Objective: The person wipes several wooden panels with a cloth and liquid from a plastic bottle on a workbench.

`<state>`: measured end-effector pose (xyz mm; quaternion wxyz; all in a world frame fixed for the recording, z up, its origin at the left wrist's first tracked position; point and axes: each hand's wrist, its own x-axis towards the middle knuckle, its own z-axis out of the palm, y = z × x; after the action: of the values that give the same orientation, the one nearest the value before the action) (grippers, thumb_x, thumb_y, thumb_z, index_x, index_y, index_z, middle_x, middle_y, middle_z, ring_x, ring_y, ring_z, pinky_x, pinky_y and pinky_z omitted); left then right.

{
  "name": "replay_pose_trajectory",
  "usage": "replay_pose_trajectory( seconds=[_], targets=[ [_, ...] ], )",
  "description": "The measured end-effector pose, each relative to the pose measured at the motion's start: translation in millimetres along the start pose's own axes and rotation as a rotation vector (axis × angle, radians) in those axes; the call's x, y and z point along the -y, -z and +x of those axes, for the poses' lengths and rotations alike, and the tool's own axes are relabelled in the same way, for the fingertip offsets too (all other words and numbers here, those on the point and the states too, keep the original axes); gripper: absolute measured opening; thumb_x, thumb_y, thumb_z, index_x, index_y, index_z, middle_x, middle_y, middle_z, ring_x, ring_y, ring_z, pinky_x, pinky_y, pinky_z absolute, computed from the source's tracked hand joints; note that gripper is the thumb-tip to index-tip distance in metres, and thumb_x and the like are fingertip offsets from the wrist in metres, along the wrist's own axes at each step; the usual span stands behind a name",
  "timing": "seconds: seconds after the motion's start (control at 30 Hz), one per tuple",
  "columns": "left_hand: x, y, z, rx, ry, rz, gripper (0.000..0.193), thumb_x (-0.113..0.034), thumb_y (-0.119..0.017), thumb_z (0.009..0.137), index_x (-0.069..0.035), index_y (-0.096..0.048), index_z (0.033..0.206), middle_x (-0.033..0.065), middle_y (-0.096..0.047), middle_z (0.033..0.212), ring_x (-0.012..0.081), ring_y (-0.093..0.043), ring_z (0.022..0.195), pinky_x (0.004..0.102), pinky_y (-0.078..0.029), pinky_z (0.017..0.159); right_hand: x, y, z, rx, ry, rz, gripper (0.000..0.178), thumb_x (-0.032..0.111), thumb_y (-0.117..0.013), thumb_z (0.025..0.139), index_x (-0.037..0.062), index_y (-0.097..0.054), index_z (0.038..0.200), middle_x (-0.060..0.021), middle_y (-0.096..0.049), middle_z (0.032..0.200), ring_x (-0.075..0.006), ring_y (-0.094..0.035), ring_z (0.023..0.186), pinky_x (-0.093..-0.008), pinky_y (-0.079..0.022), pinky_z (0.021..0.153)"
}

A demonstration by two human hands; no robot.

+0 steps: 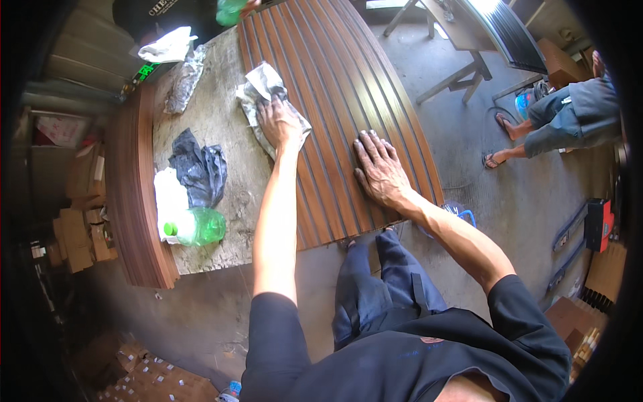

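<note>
A brown wood-grain slatted panel with dark grooves lies across the worktable. On its left edge my left hand holds a crumpled, stained white rag against the slats, the fingers partly sunk in the cloth. My right hand rests palm down on the panel near its right side, fingers stretched out, holding nothing. Dark smudges mark both hands. Left of the panel, a dark grey cloth lies bunched up beside a green plastic bottle on its side.
A stack of brown boards lines the table's left edge. Another grey rag lies farther back. At the far end a person in dark clothes has a hand by a green bottle. A seated person's legs and a trestle are at right.
</note>
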<state>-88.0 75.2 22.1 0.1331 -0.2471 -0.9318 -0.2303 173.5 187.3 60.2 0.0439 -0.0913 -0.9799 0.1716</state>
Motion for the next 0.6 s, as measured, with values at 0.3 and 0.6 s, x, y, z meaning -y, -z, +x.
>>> replay_pose_trajectory(
  seconds=[0.3,0.6],
  targets=[
    [-58,99,-234,0.180,-0.269,-0.055,0.039,-0.013,-0.045,0.101,0.004,-0.055,0.135,0.0276,-0.060,0.131,0.0450,-0.049,0.131,0.0536,-0.035,0.115,-26,7,-11,-0.011,-0.046,0.005,0.061,0.028,-0.048,0.100,-0.0044,-0.034,0.150,-0.0243,-0.027,0.160,-0.0385,-0.021,0.151,-0.0495,-0.017,0.123],
    [56,-17,-64,-0.117,-0.114,-0.119,0.036,-0.023,-0.044,0.102,0.006,-0.065,0.110,0.0244,-0.067,0.114,0.0396,-0.060,0.109,0.0487,-0.046,0.096,-3,-17,-1,-0.147,0.166,0.158,0.062,0.021,-0.052,0.093,0.0013,-0.037,0.150,-0.0239,-0.033,0.157,-0.0406,-0.031,0.146,-0.0533,-0.027,0.118]
  ],
)
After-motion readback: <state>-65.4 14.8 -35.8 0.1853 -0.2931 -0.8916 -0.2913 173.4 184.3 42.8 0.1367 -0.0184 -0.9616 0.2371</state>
